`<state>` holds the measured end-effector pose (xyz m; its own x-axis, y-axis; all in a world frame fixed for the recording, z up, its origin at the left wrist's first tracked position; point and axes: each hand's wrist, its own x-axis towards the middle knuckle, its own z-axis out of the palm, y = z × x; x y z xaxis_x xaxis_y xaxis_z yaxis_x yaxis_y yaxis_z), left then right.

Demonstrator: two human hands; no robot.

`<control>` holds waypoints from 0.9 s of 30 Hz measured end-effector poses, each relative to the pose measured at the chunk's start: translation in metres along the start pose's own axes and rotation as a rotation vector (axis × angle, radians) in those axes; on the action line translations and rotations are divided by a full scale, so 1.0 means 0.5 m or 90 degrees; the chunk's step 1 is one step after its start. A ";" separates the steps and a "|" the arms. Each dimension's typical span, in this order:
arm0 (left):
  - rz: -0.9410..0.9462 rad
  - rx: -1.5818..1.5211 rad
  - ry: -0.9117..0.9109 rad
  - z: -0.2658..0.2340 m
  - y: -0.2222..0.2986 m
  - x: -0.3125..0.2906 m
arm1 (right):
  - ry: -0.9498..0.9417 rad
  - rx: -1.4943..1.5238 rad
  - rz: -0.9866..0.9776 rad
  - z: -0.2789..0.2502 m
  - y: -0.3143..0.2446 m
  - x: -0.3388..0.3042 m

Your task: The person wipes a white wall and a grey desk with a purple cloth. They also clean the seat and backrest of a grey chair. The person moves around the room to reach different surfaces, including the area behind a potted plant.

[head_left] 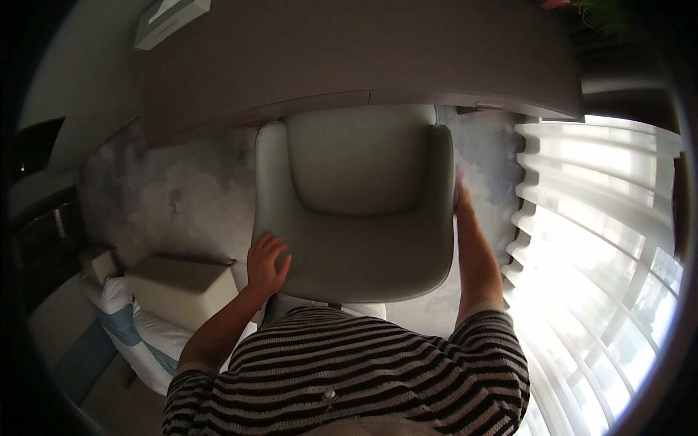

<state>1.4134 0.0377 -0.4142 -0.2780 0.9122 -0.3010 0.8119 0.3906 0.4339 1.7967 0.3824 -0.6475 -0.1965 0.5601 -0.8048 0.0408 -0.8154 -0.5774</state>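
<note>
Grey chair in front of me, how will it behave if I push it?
The chair is probably stiff, as its curved shell stands without sagging. Its smooth cover may feel slightly slippery. It could be bulky, given its broad shape. From this view, I can't tell whether it rolls.

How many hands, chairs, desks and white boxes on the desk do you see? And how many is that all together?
Hands: 2, the left hand and the right hand
Chairs: 1, the grey chair
Desks: 1, the dark desk
White boxes on the desk: 1, the white box at the top left
Total: 5
</note>
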 end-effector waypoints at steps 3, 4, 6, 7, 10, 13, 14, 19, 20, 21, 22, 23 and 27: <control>0.011 -0.005 0.029 0.009 -0.002 0.000 | -0.040 0.112 0.091 -0.040 0.153 -0.173; 0.013 -0.015 0.033 0.011 -0.002 0.001 | -0.032 0.152 0.103 -0.040 0.199 -0.232; 0.023 -0.030 0.051 0.013 -0.001 0.004 | 0.000 0.243 0.097 -0.022 0.269 -0.343; 0.031 -0.034 0.063 0.013 -0.001 0.003 | 0.020 0.293 0.074 -0.002 0.289 -0.397; 0.056 -0.061 0.074 0.008 0.000 0.007 | 0.120 0.440 -0.087 0.041 0.242 -0.523; 0.094 -0.107 0.071 0.005 -0.004 0.011 | 0.350 0.165 -0.476 0.072 0.102 -0.605; 0.104 -0.125 0.069 0.005 -0.009 0.010 | 0.384 0.014 -0.442 0.078 0.051 -0.627; 0.127 -0.175 0.054 0.017 -0.058 -0.002 | 0.292 -0.872 -0.471 0.169 -0.046 -0.596; 0.110 -0.168 0.057 0.022 -0.073 -0.008 | 0.215 -0.860 -0.374 0.198 -0.027 -0.592; 0.090 -0.157 0.051 0.028 -0.082 -0.010 | 0.116 -1.242 -0.344 0.228 -0.019 -0.571; 0.090 -0.156 0.029 0.028 -0.108 -0.019 | 0.055 -1.047 -0.441 0.266 0.006 -0.566; 0.099 -0.247 0.044 0.028 -0.130 -0.024 | -0.040 -1.278 -0.541 0.318 0.036 -0.548; 0.005 -0.458 -0.001 0.026 -0.197 -0.071 | -0.350 -1.369 -0.885 0.594 0.170 -0.496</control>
<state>1.3501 -0.0348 -0.4572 -0.2717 0.9156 -0.2964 0.2743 0.3689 0.8881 1.5580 0.1306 -0.4563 -0.9742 0.0388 -0.2224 0.0504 0.9976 -0.0467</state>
